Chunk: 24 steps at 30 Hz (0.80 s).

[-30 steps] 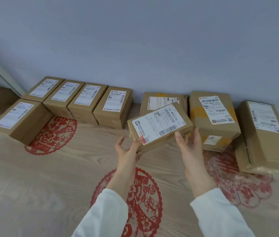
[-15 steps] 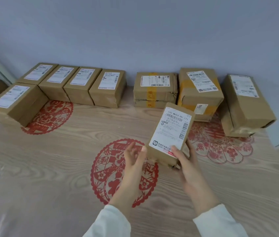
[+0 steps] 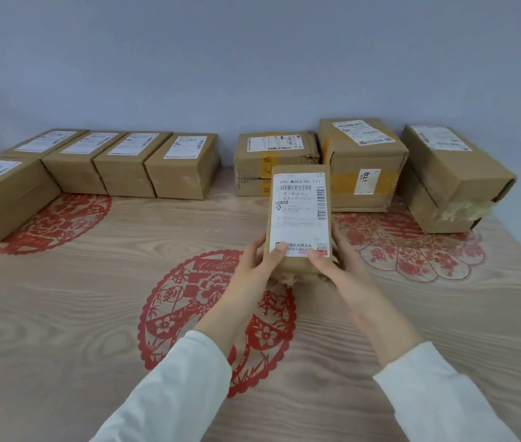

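Both hands are gripping a parcel (image 3: pixel 299 215) at frame centre. The left hand (image 3: pixel 252 263) and right hand (image 3: pixel 332 266) are pinching its near end, thumbs on the label.

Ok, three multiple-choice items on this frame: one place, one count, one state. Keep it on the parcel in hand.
1. Where is the held parcel?
A) in front of the yellow-taped boxes
B) on top of them
C) behind them

2. How many red paper-cuts show on the table?
A) one
B) three
C) five

3. How is the parcel held?
A) left hand and right hand grip its near end, label up
B) one hand only
C) untouched, label down

Answers:
1 A, it overlaps those boxes, nearer the camera.
2 B, one left, one middle, one right.
3 A, both thumbs lie on the label.
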### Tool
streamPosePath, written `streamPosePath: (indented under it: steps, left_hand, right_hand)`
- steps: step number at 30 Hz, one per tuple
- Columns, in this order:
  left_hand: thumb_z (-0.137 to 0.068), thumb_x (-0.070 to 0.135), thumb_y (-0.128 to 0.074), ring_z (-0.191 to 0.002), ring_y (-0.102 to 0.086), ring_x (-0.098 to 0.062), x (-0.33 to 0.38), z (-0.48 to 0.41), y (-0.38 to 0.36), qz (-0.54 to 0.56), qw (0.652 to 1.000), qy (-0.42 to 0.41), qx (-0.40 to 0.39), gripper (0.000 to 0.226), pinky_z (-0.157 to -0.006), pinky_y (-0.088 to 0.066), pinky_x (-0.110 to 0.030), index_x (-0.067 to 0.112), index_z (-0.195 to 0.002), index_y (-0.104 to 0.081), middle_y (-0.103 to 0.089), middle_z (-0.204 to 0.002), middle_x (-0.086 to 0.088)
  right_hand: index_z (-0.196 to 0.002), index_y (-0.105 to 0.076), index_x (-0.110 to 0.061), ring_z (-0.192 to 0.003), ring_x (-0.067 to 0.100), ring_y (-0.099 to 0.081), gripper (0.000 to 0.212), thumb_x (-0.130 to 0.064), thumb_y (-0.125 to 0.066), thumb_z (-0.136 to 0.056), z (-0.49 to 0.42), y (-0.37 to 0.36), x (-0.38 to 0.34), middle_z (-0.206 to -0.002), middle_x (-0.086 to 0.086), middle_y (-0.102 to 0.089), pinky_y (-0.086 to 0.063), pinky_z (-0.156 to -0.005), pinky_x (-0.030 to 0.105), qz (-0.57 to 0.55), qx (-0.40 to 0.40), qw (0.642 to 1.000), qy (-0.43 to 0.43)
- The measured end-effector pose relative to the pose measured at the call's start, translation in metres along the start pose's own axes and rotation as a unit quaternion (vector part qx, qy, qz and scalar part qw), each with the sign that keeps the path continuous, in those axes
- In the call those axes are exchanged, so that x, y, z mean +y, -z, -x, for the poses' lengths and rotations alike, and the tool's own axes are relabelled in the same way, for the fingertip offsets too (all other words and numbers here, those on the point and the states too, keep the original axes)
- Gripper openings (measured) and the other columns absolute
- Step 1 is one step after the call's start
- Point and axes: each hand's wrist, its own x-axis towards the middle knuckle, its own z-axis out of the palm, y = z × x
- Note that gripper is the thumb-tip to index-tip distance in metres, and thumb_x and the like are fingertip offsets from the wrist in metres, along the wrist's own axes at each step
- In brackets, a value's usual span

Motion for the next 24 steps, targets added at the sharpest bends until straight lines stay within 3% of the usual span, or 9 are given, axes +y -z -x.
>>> streamPosePath:
  steps: [3, 10, 12, 14, 16, 19, 21, 24]
  left_hand:
    - [-0.07, 0.055, -0.07, -0.115, -0.059, -0.015, -0.01, 0.001, 0.0, -0.006, 1.0, -0.014, -0.009, 0.081, -0.102, -0.046, -0.043, 0.024, -0.139, -0.041, -0.06, -0.124, 0.005]
    - [-0.065, 0.053, -0.073, -0.113, -0.061, -0.017, -0.023, 0.044, 0.005, -0.026, 0.998, -0.032, -0.043, 0.082, -0.104, -0.045, -0.041, 0.025, -0.137, -0.043, -0.062, -0.125, 0.001]
    - [-0.072, 0.044, -0.076, -0.112, -0.061, -0.014, -0.026, 0.06, 0.008, -0.018, 0.998, -0.025, -0.052, 0.079, -0.099, -0.048, -0.033, 0.022, -0.139, -0.04, -0.061, -0.126, 0.001]
    - [-0.077, 0.036, -0.073, -0.109, -0.061, -0.011, -0.027, 0.077, 0.01, -0.02, 0.998, -0.018, -0.058, 0.077, -0.094, -0.049, -0.029, 0.02, -0.142, -0.033, -0.06, -0.125, 0.003]
    - [-0.081, 0.029, -0.073, -0.109, -0.062, -0.014, -0.03, 0.089, 0.015, -0.014, 0.998, -0.013, -0.068, 0.078, -0.1, -0.047, -0.035, 0.021, -0.144, -0.027, -0.06, -0.123, 0.001]
    - [-0.072, 0.035, -0.08, -0.11, -0.063, -0.02, -0.029, 0.105, 0.024, -0.008, 0.996, -0.029, -0.084, 0.096, -0.104, -0.044, -0.043, 0.034, -0.144, -0.018, -0.061, -0.124, -0.001]
    - [-0.07, 0.036, -0.075, -0.105, -0.066, -0.021, -0.027, 0.114, 0.028, 0.001, 0.995, -0.045, -0.089, 0.09, -0.1, -0.048, -0.044, 0.041, -0.141, -0.02, -0.065, -0.119, -0.001]
    - [-0.076, 0.029, -0.071, -0.102, -0.068, -0.019, -0.029, 0.125, 0.035, -0.005, 0.995, -0.056, -0.087, 0.074, -0.091, -0.054, -0.037, 0.044, -0.135, -0.029, -0.066, -0.118, -0.001]
  right_hand:
    - [-0.141, -0.033, -0.042, -0.121, 0.007, -0.051, 0.091, -0.041, -0.073, -0.06, 0.003, 0.003, 0.004, -0.127, -0.02, -0.055, -0.041, -0.105, 0.034, 0.001, -0.001, 0.999, 0.034]
    - [-0.144, -0.034, -0.038, -0.123, 0.013, -0.052, 0.095, -0.042, -0.081, -0.061, 0.05, -0.002, 0.023, -0.131, -0.012, -0.058, -0.046, -0.099, 0.036, -0.018, 0.013, 0.998, 0.058]
    - [-0.143, -0.035, -0.04, -0.12, 0.013, -0.054, 0.088, -0.036, -0.081, -0.069, 0.066, -0.007, 0.03, -0.128, -0.013, -0.06, -0.047, -0.09, 0.031, -0.018, 0.017, 0.998, 0.06]
    - [-0.143, -0.034, -0.039, -0.121, 0.012, -0.054, 0.083, -0.024, -0.078, -0.075, 0.078, -0.011, 0.034, -0.127, -0.013, -0.06, -0.047, -0.094, 0.033, -0.013, 0.019, 0.998, 0.066]
    - [-0.142, -0.035, -0.039, -0.122, 0.012, -0.052, 0.077, -0.01, -0.072, -0.081, 0.089, -0.016, 0.035, -0.129, -0.011, -0.058, -0.046, -0.099, 0.034, -0.007, 0.023, 0.997, 0.076]
    - [-0.142, -0.03, -0.039, -0.122, 0.009, -0.052, 0.08, -0.003, -0.068, -0.082, 0.108, -0.024, 0.032, -0.131, -0.011, -0.054, -0.051, -0.09, 0.027, -0.003, 0.015, 0.997, 0.081]
    - [-0.14, -0.031, -0.04, -0.12, 0.007, -0.053, 0.081, -0.003, -0.07, -0.078, 0.118, -0.028, 0.029, -0.131, -0.011, -0.054, -0.053, -0.082, 0.023, -0.009, -0.001, 0.997, 0.082]
    - [-0.139, -0.034, -0.039, -0.117, 0.011, -0.056, 0.085, -0.022, -0.074, -0.065, 0.127, -0.039, 0.025, -0.131, -0.009, -0.055, -0.054, -0.086, 0.03, -0.023, 0.012, 0.997, 0.077]
